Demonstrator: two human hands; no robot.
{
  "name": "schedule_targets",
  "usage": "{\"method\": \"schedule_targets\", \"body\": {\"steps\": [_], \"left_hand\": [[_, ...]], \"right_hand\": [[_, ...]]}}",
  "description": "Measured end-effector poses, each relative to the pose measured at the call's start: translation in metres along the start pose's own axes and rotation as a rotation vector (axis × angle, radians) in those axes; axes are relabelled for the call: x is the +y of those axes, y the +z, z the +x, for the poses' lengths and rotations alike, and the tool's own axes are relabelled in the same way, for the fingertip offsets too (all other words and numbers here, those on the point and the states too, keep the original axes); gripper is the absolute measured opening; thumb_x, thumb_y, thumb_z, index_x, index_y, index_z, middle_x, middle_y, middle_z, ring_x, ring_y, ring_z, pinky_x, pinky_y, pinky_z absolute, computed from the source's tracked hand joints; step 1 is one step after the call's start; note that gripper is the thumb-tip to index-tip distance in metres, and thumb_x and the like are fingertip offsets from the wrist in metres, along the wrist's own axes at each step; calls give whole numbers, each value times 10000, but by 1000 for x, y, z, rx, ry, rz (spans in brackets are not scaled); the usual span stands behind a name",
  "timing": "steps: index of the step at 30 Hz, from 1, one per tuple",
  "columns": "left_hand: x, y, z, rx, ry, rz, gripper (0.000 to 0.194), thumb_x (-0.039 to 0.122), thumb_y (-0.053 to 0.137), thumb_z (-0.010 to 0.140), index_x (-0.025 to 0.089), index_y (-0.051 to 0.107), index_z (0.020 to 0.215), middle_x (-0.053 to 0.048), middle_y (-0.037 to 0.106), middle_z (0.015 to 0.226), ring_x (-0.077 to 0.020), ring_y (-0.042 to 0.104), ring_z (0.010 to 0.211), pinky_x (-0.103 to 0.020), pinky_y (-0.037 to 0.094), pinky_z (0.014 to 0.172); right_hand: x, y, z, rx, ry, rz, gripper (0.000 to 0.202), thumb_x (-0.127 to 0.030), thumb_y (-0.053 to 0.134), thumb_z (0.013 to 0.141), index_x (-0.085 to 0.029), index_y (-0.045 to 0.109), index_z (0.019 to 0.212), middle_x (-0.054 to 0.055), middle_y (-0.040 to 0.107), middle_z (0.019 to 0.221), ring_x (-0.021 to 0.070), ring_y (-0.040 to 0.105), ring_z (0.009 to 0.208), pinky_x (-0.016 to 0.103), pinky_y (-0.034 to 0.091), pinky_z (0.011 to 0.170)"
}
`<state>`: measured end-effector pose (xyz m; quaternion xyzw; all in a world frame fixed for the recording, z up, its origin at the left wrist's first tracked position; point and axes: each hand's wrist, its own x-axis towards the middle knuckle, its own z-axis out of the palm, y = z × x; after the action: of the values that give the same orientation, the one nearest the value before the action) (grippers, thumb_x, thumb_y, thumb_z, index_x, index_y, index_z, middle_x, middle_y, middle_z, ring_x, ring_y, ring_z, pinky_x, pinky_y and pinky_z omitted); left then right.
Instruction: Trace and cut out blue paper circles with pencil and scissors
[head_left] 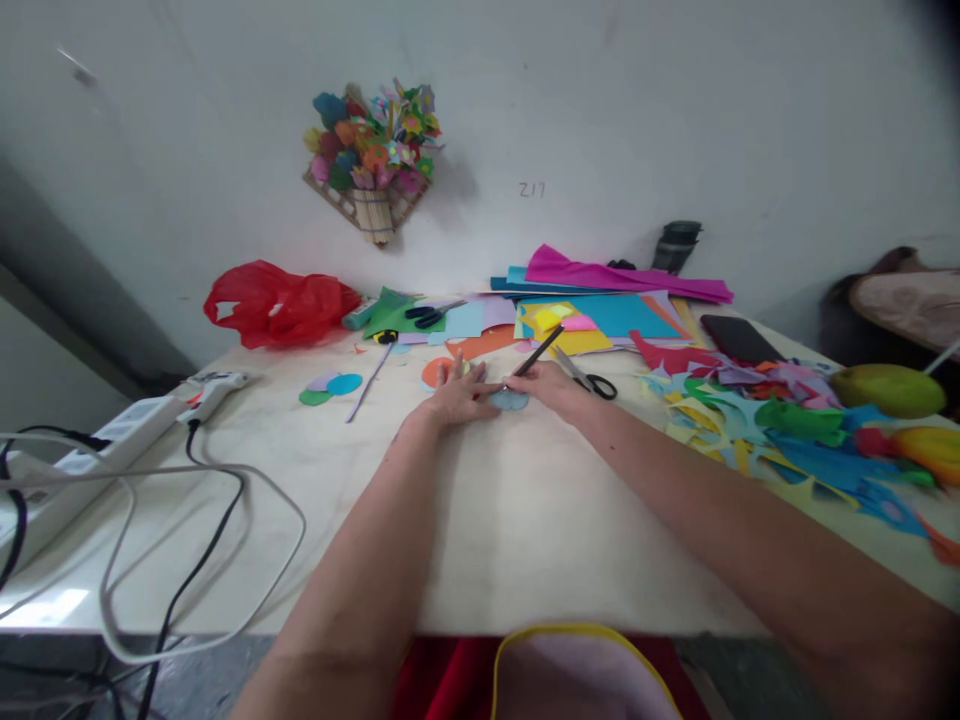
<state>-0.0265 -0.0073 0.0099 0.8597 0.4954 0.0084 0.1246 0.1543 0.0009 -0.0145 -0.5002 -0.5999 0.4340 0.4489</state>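
Observation:
My right hand (551,385) grips a dark pencil or pen (541,350), its tip down at a small light-blue paper piece (511,400) with a rounded outline. Beside that piece, my left hand (457,397) lies on the table with its fingers spread, the fingertips at the paper's left edge. An orange paper circle (432,374) shows partly behind my left hand. Just right of my right hand are black-handled scissors (600,386). Further left, a blue paper circle (344,384) lies near a green one (313,397) and a lilac one.
Paper scraps (750,420) cover the right side, near a black phone (739,340). Colored sheets (607,316), a second pair of scissors (431,316) and a red plastic bag (277,303) lie at the back. A power strip (112,440) and cables occupy the left.

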Motion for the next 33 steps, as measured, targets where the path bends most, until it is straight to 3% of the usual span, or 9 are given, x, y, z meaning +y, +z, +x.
{"method": "schedule_targets", "body": {"steps": [20,33], "left_hand": [[-2,-1,-1,-46,8,0,788,728,429,617,330,407,1296,-5,93,1481,-354,-212,1283,-576,-131,979],[-1,-2,-2,-55,4,2,757,714,431,633,342,409,1291,21,76,1483,-358,-202,1287,-574,-127,987]], "right_hand": [[3,9,-7,37,-53,-250,255,-347,655,658,-124,688,778,76,685,739,176,616,675,263,457,600],[5,9,-7,41,-74,-249,257,-359,657,649,-134,690,769,68,685,732,172,617,673,252,448,588]]}}
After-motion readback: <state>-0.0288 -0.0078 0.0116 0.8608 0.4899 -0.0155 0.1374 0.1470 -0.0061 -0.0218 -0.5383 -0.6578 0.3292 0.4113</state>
